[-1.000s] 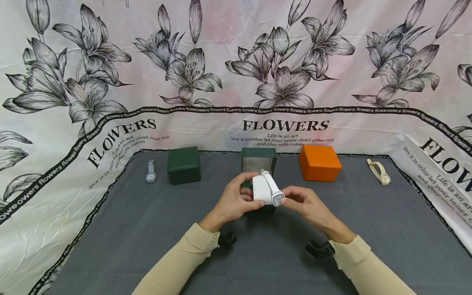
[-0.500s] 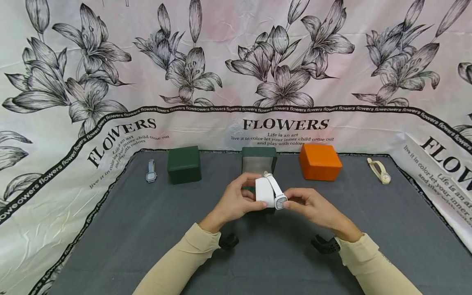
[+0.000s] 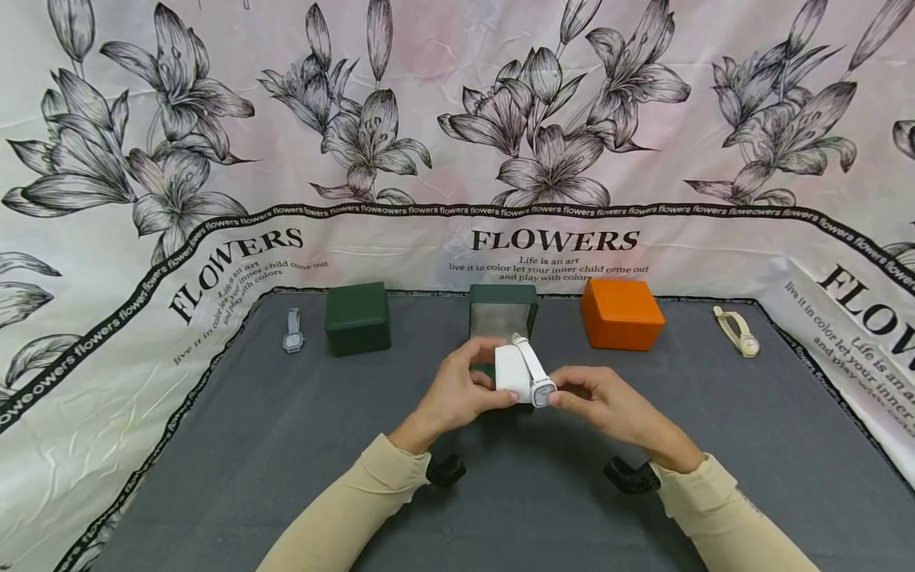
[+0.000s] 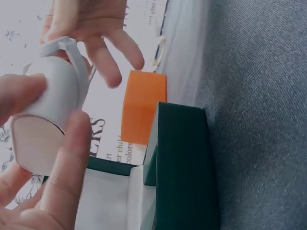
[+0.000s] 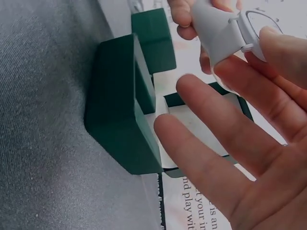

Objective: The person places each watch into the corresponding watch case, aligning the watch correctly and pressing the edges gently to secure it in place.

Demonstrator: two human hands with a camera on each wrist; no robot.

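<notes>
My left hand [image 3: 461, 385] grips a white watch cushion [image 3: 511, 373], thumb on one side and fingers on the other. A white wristwatch [image 3: 542, 391] hangs at the cushion's right end, its strap [image 4: 76, 64] looped round that end. Thumb and index finger of my right hand [image 3: 608, 405] pinch the watch at its case; the other fingers stay spread in the right wrist view. Behind and below the hands stands an open dark green watch box [image 3: 503, 294] with its lid up and a pale lining. The hands partly hide its base.
A closed green box [image 3: 357, 318] stands to the left, with a light blue watch [image 3: 293, 332] beyond it. On the right are an orange box [image 3: 622, 314] and a cream-coloured watch [image 3: 736, 332]. A flower-printed cloth [image 3: 400, 246] rises behind the grey tabletop [image 3: 286, 453].
Cushion and watch have shifted slightly right and the watch has come a little farther off the cushion's side. My right hand has moved slightly right; the last half second shows almost no motion.
</notes>
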